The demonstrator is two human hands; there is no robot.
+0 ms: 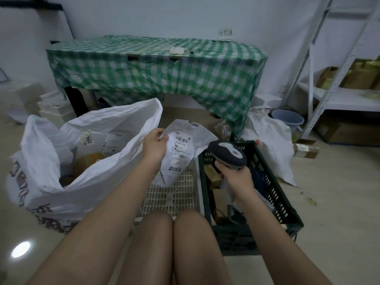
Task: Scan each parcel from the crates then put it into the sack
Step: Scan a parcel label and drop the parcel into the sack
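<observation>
At frame centre, a white parcel point(181, 149) is pinched by the left hand point(154, 145); a scanner point(227, 154) is clasped by the right hand point(236, 177). The barcode label is best kept flat and faced toward it before the sack point(51, 161), lower left.

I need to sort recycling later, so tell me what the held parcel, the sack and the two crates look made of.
Parcel: thin matte plastic mailer, judging by its creases. Sack: likely woven plastic, crinkled, stands stiffly open. White crate and dark green crate: rigid moulded plastic lattice.
</observation>
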